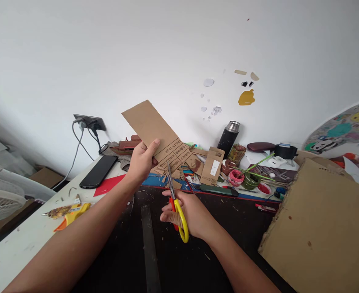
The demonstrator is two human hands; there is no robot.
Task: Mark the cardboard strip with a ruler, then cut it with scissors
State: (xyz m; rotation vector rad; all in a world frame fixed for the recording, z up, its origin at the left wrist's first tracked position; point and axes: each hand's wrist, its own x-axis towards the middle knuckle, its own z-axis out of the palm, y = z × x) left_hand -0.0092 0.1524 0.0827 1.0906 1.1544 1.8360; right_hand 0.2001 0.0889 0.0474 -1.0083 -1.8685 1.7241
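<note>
A long piece of brown cardboard with dark printed text is pinched in my left hand, thumb on the near face, its far end tilted up to the left. My right hand grips scissors with one yellow and one red handle. The blades point away from me and reach the cardboard's lower printed edge; how far they cut into it I cannot make out. Below both hands lies a black mat with a dark flat ruler-like strip on it.
Behind my hands are cardboard scraps, a small brown box, paint jars, a green cutter and a black flask. A phone and glue gun lie left. A large cardboard sheet stands right.
</note>
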